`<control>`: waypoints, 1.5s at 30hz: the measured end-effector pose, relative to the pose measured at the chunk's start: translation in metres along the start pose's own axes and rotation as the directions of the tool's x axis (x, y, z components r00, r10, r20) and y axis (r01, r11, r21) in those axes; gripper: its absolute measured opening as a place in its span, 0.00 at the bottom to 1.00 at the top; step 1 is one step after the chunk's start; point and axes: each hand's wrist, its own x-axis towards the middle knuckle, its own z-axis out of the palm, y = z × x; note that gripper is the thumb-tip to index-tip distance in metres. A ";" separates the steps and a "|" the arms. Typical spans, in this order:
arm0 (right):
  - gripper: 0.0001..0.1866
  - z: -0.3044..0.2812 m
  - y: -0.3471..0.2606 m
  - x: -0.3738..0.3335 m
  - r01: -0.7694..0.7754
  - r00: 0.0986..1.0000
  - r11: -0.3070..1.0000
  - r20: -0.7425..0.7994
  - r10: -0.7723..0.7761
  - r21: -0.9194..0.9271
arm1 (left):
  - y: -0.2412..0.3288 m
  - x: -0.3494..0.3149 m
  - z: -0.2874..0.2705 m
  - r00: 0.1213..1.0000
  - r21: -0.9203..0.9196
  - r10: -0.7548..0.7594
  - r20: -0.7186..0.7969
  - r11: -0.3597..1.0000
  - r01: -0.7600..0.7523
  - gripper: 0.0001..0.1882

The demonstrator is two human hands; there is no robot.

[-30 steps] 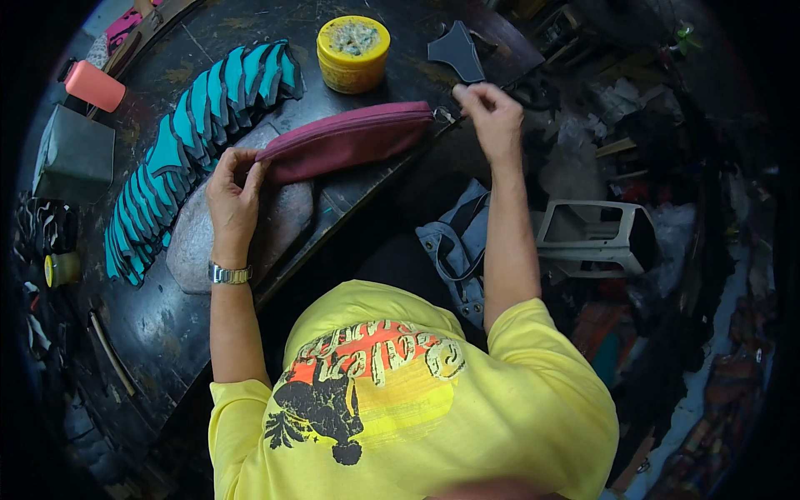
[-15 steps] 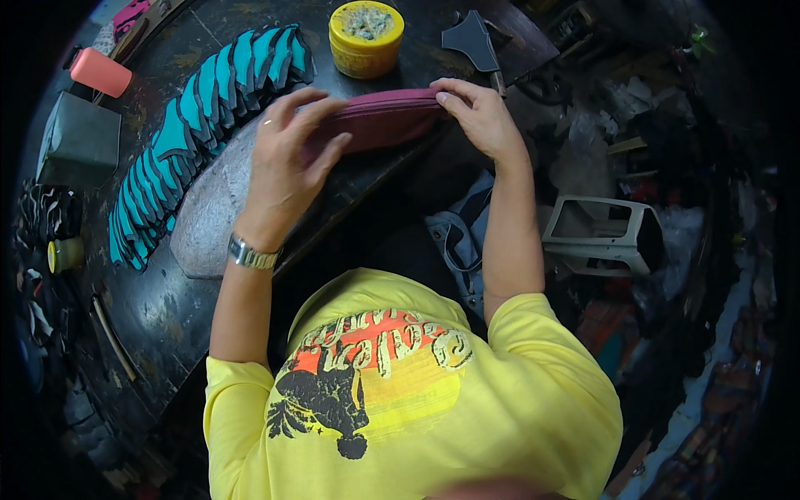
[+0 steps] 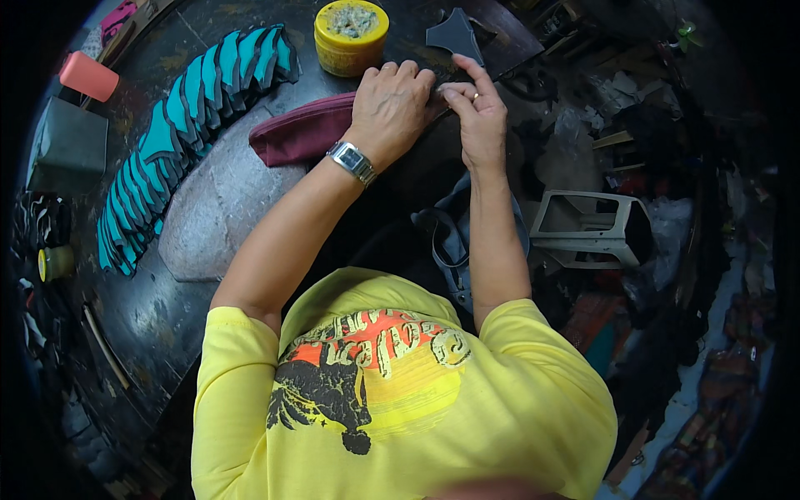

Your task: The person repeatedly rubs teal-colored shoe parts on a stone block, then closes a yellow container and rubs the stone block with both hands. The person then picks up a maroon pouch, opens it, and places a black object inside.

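Observation:
A maroon fabric pouch lies slantwise over the near edge of the dark table, its left end resting by a grey slab. My left hand, with a wristwatch above it, is closed over the pouch's right part, knuckles up. Just beside it, my right hand pinches at the pouch's right end with thumb and curled fingers, while one finger points up. The exact spot of that pinch is partly hidden by the left fingers.
Stacked teal and dark pieces curve along the grey slab. Behind my hands stands a yellow tub, with a dark flat-headed tool to its right. A grey plastic frame sits among clutter at right.
My left hand has moved right, from the pouch's left end onto its right part, and closed on it. The pouch's left end now shows. One right finger has lifted.

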 end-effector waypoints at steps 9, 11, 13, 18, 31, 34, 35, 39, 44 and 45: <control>0.47 0.001 0.033 -0.014 -0.067 0.996 0.973 0.040 0.078 -0.223 | -0.004 0.005 0.009 0.996 -0.126 0.056 -0.075 0.990 -0.065 0.09; 0.51 0.002 0.036 -0.015 0.011 0.999 0.959 0.044 0.002 -0.284 | -0.003 0.006 0.008 0.998 -0.107 0.060 -0.034 0.992 -0.063 0.10; 0.55 0.002 0.037 -0.016 -0.016 0.999 0.977 0.024 0.022 -0.213 | -0.003 0.006 0.008 0.999 -0.067 0.047 -0.017 0.997 -0.048 0.11; 0.59 -0.001 0.039 -0.019 -0.033 0.999 0.995 0.016 0.034 -0.090 | -0.003 0.007 0.008 0.998 -0.121 0.058 0.000 0.991 -0.057 0.10; 0.44 0.017 0.033 -0.021 0.018 1.000 0.927 -0.010 -0.023 -0.374 | 0.002 0.007 0.006 0.998 -0.189 -0.067 -0.004 0.980 0.065 0.13; 0.47 0.016 0.037 -0.025 0.183 0.983 0.901 0.063 -0.172 -0.393 | 0.003 0.008 0.008 1.000 -0.135 0.016 -0.003 0.991 -0.017 0.14; 0.47 0.016 0.039 -0.025 0.196 0.981 0.898 0.074 -0.181 -0.394 | 0.003 0.008 0.009 0.999 -0.109 0.032 0.004 0.993 -0.032 0.14; 0.51 0.014 0.044 -0.026 0.200 0.979 0.922 0.099 -0.176 -0.332 | 0.000 0.007 0.013 0.996 -0.084 0.085 0.030 0.993 -0.082 0.13; 0.44 0.002 0.024 -0.018 0.081 0.992 0.892 0.122 -0.029 -0.445 | -0.009 0.004 0.014 0.995 -0.164 0.096 -0.007 0.982 -0.096 0.13; 0.41 -0.004 0.018 -0.011 0.054 0.989 0.886 0.149 0.017 -0.461 | -0.010 0.004 0.013 0.995 -0.176 0.091 -0.033 0.980 -0.095 0.13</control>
